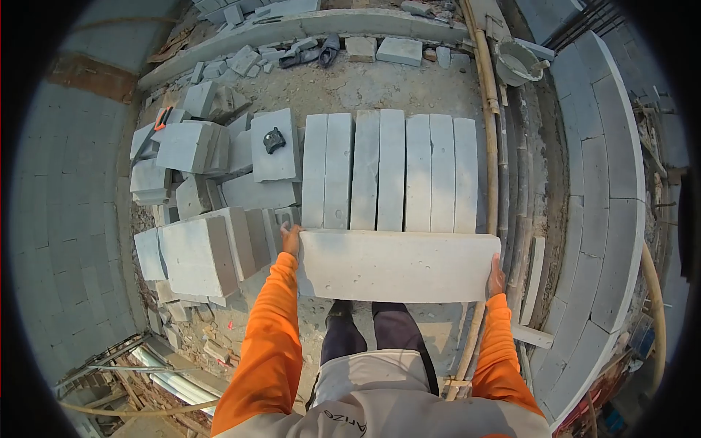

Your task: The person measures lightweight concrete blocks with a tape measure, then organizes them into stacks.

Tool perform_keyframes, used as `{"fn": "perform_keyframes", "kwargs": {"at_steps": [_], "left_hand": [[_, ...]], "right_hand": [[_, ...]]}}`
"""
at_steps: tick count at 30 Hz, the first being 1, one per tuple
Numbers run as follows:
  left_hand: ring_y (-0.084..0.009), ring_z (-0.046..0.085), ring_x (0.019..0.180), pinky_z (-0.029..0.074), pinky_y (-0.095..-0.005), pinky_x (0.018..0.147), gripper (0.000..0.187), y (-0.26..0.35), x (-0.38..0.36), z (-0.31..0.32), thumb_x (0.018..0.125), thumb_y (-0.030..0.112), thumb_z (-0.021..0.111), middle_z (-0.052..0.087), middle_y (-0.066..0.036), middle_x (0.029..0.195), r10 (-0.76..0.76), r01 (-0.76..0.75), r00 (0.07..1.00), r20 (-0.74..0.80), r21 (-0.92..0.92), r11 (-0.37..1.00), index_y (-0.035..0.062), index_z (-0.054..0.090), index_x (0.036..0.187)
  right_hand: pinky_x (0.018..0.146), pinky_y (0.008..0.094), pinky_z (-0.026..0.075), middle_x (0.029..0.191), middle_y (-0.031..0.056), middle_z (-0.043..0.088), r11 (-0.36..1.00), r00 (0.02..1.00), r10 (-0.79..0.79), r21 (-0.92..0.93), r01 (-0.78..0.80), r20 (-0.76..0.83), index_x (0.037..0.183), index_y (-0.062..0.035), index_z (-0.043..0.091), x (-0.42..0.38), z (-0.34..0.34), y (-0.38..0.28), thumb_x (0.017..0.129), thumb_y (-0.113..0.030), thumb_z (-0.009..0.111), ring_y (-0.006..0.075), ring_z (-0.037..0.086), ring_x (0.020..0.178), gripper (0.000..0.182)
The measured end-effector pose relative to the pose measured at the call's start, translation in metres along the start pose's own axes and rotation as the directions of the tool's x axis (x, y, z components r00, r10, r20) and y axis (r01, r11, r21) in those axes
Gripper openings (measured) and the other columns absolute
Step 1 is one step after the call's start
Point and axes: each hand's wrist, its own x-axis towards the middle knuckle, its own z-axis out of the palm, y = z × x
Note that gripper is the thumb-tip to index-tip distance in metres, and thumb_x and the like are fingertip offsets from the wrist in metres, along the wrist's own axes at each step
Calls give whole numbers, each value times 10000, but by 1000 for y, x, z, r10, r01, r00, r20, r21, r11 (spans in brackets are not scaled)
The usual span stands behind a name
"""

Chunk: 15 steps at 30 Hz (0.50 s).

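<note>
A long pale block [398, 266] lies crosswise in front of my body, held at its two ends. My left hand [290, 239] grips its left end near the upper corner, and my right hand [496, 274] is pressed against its right end. Just beyond the held block stands a row of several similar blocks [391, 171], set side by side with their long sides pointing away from me. The far long edge of the held block meets or overlaps their near ends; whether they touch cannot be told.
Stacked blocks [196, 248] stand at the left, with an orange-handled saw [162, 119] and a dark object [274, 140] on blocks farther back. Bamboo poles [491, 146] run along the right, beside a block wall [606, 182]. A bucket [517, 64] sits at the upper right.
</note>
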Motion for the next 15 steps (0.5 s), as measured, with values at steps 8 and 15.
{"fn": "perform_keyframes", "kwargs": {"at_steps": [8, 15], "left_hand": [[-361, 457, 1207, 340, -450, 1054, 638, 41, -105, -7, 846, 308, 692, 476, -216, 1273, 309, -247, 916, -257, 247, 937, 16, 444, 1356], [-354, 512, 1131, 400, -418, 994, 400, -51, -255, -151, 836, 275, 703, 563, -189, 1114, 281, -228, 957, -71, 412, 882, 50, 604, 1151]], "right_hand": [[1014, 344, 402, 1249, 193, 619, 996, 996, -91, -28, 91, -10, 1299, 63, 562, 1, 6, -2, 873, -788, 374, 276, 588, 1151, 970], [1007, 495, 422, 1296, 282, 548, 905, 777, -260, -426, -12, -574, 1337, 83, 490, -29, 20, -3, 789, -874, 348, 408, 557, 1178, 1113]]}}
